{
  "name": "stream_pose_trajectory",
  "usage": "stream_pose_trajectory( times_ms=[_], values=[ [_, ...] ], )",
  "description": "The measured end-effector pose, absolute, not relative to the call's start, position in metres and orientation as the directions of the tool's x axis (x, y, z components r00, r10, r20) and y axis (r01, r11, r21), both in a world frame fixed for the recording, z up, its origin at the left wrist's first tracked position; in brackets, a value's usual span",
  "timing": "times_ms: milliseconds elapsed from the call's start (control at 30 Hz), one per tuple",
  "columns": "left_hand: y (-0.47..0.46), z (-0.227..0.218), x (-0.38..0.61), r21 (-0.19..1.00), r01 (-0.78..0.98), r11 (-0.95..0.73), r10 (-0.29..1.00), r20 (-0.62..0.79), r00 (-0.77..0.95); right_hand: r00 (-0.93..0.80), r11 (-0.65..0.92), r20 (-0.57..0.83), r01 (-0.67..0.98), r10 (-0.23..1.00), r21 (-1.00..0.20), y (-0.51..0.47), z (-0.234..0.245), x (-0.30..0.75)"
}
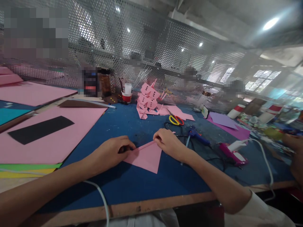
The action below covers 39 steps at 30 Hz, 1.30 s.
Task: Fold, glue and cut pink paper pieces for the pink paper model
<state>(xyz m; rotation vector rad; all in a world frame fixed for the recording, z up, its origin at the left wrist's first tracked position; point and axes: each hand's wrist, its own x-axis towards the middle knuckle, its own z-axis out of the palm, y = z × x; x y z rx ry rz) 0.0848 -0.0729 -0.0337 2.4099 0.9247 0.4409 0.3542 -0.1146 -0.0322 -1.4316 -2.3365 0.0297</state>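
A piece of pink paper (148,158) lies over the blue tabletop in front of me, its far edge turned over in a narrow fold. My left hand (115,149) grips the left end of that fold, thumb and fingers bent together. At the fold's right end, my right hand (167,142) pinches the paper between thumb and curled fingers. One loose corner of the paper points toward me. Beyond my hands stands a pink folded-paper model (148,99) with black dots. Scissors (175,119) with yellow and red handles rest behind my right hand.
A blue glue gun (197,136) with its cord lies to the right, beside a magenta power strip (233,154). Purple sheets (227,124) are farther back. On the left, large pink sheets (78,126) carry a black strip (41,129). A white cable (100,192) crosses the front edge.
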Motion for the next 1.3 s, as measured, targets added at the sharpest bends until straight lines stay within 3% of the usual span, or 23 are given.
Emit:
stream_pose_trajectory(
  times_ms=[433,1000,1300],
  values=[
    [-0.073,-0.032,0.088,0.626,0.595,-0.503,0.776,0.024,0.63,-0.433,0.528,0.375,0.825,0.82,-0.203,-0.12,-0.026,0.351],
    [-0.076,-0.021,0.099,0.71,0.515,-0.48,0.733,0.002,0.68,-0.418,0.541,0.397,0.793,0.817,-0.281,-0.132,-0.015,0.35],
    [-0.073,-0.02,0.101,0.658,0.566,-0.497,0.747,-0.008,0.665,-0.438,0.556,0.395,0.789,0.808,-0.262,-0.13,-0.017,0.351]
  ],
)
